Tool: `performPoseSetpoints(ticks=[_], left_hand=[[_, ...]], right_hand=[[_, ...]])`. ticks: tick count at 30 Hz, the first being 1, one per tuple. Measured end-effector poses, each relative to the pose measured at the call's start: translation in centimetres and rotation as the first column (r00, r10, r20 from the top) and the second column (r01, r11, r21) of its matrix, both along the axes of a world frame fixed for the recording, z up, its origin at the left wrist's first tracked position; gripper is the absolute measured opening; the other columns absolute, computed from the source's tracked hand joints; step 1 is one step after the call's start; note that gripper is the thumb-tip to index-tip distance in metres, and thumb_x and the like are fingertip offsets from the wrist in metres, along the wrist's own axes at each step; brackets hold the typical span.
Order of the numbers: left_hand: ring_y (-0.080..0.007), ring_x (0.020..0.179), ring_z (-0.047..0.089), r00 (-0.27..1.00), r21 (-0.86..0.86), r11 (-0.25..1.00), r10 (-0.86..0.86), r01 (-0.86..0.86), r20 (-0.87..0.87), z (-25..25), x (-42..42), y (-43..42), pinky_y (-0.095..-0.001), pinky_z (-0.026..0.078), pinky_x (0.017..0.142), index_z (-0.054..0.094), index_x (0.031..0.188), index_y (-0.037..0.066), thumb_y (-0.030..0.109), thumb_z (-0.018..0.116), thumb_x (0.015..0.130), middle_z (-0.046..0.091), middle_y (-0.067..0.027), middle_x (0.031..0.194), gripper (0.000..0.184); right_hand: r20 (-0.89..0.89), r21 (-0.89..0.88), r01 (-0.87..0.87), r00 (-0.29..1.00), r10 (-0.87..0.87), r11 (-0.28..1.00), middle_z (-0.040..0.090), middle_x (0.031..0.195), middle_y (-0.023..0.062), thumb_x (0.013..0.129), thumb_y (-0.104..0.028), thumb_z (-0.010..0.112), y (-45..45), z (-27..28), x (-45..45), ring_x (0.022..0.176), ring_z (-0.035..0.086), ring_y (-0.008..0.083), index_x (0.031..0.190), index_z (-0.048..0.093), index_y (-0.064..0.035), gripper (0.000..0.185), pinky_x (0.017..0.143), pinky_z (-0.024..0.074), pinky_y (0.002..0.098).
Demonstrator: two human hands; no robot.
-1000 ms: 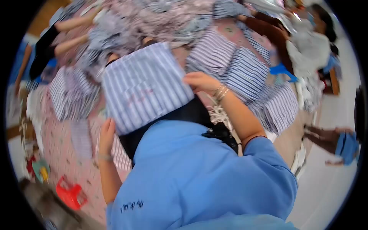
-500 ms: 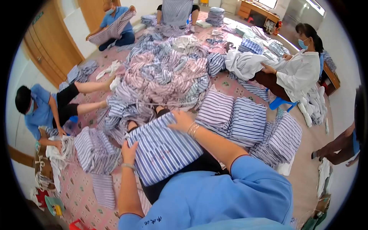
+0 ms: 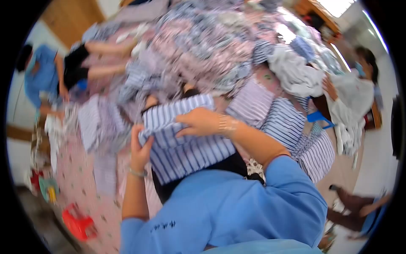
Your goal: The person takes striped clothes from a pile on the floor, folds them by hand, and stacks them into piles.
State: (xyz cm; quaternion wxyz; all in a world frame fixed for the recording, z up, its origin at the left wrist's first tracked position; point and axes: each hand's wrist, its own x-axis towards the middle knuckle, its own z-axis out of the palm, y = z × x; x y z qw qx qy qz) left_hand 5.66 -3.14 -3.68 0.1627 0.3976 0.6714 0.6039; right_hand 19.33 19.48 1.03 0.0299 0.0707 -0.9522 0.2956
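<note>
A blue-and-white striped folded cloth lies across my lap, its far part turned back as a thick fold. My left hand grips the left edge of that fold, thumb on top and fingers partly hidden. On the right, my right hand rests over the fold with fingers stretched to the left and thumb apart. Beyond my knees spreads a large heap of striped clothes. To my right sit stacks of folded striped cloth, a pale one and a blue one.
Another striped stack stands to my left, near a seated person in blue. A person at the right handles white cloth by a blue stool. A red plastic stool is at the lower left.
My view has tipped downward and blurred. The cloth on my lap lay flat before; its far part is now folded over. My right hand has moved from the far edge onto the fold.
</note>
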Motion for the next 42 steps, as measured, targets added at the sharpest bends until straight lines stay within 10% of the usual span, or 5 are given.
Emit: performPoseSetpoints(ticks=[8, 12, 18, 25, 42], left_hand=[[-0.0144, 0.104, 0.047, 0.932, -0.161, 0.979, 0.174, -0.128, 0.318, -3.0, -5.0, 4.1, -0.0268, 0.04, 0.087, 0.036, 0.129, 0.005, 0.019, 0.062, 0.085, 0.05, -0.0111, 0.122, 0.053], [-0.0352, 0.124, 0.039, 0.913, -0.257, 0.91, 0.231, -0.325, -0.336, -4.1, -2.4, 2.0, -0.0418, 0.031, 0.102, 0.033, 0.133, 0.002, 0.028, 0.06, 0.085, 0.037, -0.0231, 0.136, 0.061], [-0.0369, 0.13, 0.03, 0.915, -0.425, 0.884, 0.007, -0.195, -0.404, -4.4, 2.6, -0.9, -0.0404, 0.024, 0.106, 0.035, 0.133, 0.001, 0.024, 0.061, 0.084, 0.031, -0.0249, 0.139, 0.06], [-0.0326, 0.135, 0.02, 0.985, -0.187, 0.971, 0.132, -0.151, -0.11, -6.2, 1.3, -1.0, -0.0379, 0.017, 0.109, 0.029, 0.135, -0.002, 0.015, 0.051, 0.091, 0.02, -0.0236, 0.144, 0.052], [-0.0469, 0.129, 0.018, 0.585, -0.609, 0.659, -0.304, -0.441, -0.752, -6.7, 4.8, 3.6, -0.0605, 0.025, 0.096, 0.057, 0.114, 0.022, 0.038, 0.061, 0.081, 0.036, 0.0028, 0.14, 0.037]], right_hand=[[0.034, 0.034, 0.2, 0.979, -0.201, 0.979, 0.062, 0.094, 0.0155, 0.081, -0.047, 0.06, 3.2, -1.4, -6.6, 0.086, 0.06, 0.0299, 0.105, 0.059, -0.0037, 0.05, 0.073, 0.0465, 0.0353], [0.168, 0.254, 0.214, 0.951, -0.26, 0.943, 0.055, 0.117, 0.0151, 0.075, -0.067, 0.053, 7.1, -9.8, -9.8, 0.112, 0.05, 0.0306, 0.118, 0.056, -0.0051, 0.076, 0.092, 0.0402, 0.0404], [0.614, 0.094, 0.015, 0.786, -0.07, 0.995, 0.042, 0.124, 0.0307, 0.064, -0.077, 0.053, 7.1, -10.1, -11.0, 0.115, 0.039, 0.0396, 0.106, 0.064, 0.0004, 0.089, 0.097, 0.0312, 0.044], [0.334, -0.107, 0.219, 0.927, -0.173, 0.97, 0.061, 0.102, 0.0165, 0.078, -0.045, 0.063, 9.0, -0.6, -0.3, 0.099, 0.054, 0.0244, 0.112, 0.059, -0.0024, 0.055, 0.084, 0.0434, 0.0342], [0.121, -0.562, 0.822, 0.194, -0.973, 0.094, 0.057, 0.115, 0.012, 0.078, -0.022, 0.067, 22.9, -0.8, 36.3, 0.103, 0.053, 0.0165, 0.127, 0.043, 0.0062, 0.062, 0.087, 0.0419, 0.026]])
